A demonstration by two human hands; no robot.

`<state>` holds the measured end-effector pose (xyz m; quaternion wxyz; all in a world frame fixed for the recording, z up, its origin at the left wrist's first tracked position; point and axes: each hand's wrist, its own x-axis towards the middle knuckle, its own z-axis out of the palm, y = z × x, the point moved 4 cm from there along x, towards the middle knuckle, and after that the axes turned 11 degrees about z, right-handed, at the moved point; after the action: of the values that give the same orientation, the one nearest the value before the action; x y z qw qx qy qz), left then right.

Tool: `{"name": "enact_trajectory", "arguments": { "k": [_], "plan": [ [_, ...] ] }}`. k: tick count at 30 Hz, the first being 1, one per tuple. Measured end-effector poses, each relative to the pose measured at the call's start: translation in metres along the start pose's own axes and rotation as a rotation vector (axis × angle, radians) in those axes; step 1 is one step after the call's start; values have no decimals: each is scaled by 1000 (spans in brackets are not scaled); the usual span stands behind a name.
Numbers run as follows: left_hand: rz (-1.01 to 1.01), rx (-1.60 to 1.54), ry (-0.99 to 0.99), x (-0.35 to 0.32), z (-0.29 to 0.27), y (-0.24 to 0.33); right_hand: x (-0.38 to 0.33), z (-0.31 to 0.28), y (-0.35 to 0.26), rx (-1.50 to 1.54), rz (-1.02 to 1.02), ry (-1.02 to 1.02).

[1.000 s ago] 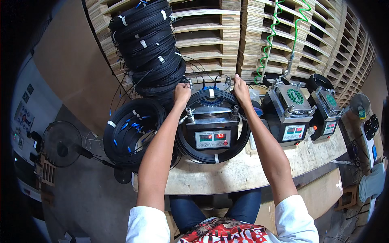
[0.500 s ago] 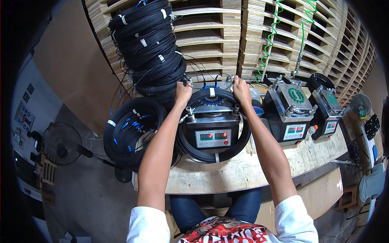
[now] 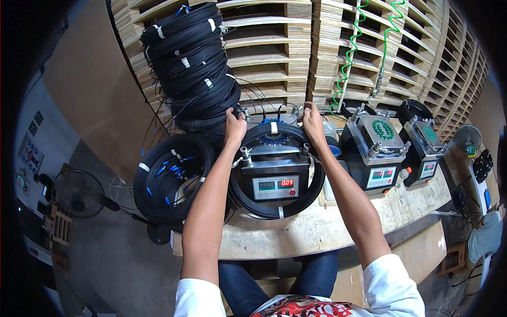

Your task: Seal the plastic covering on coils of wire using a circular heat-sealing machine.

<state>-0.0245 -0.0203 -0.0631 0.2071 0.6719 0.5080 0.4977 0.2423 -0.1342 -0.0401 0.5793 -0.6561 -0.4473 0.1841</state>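
A black machine (image 3: pixel 274 174) with a red digital display stands on the wooden bench (image 3: pixel 317 232). A coil of black cable (image 3: pixel 311 185) with white ties lies looped around it. My left hand (image 3: pixel 234 127) grips the coil's far left part, beside a metal post. My right hand (image 3: pixel 312 122) grips the far right part of the same coil. Both arms reach forward past the machine's sides.
A tall stack of black cable coils (image 3: pixel 193 63) rises at the back left. Another coil with blue connectors (image 3: pixel 169 177) lies at the bench's left end. Two similar machines (image 3: pixel 377 150) (image 3: pixel 425 142) stand to the right. Wooden pallets (image 3: pixel 317 42) and green spiral hoses (image 3: pixel 354 47) are behind.
Both hands have shifted slightly along the coil's far edge, closer to the machine's back; the coil stays around the machine.
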Motion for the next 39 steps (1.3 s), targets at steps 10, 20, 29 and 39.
{"name": "enact_trajectory", "arguments": {
  "k": [10,20,29,39],
  "plan": [
    [-21,77,-27,-17,-24,41,-1,8,-3,-204,45,-15],
    [-81,-110,-81,-8,-13,24,1,6,-1,-133,-180,72],
    [-73,17,-34,-15,-25,39,-5,7,-10,-222,-46,-4],
    [9,60,-59,-10,-19,11,-3,16,-6,-57,-66,-89]
  ]
}}
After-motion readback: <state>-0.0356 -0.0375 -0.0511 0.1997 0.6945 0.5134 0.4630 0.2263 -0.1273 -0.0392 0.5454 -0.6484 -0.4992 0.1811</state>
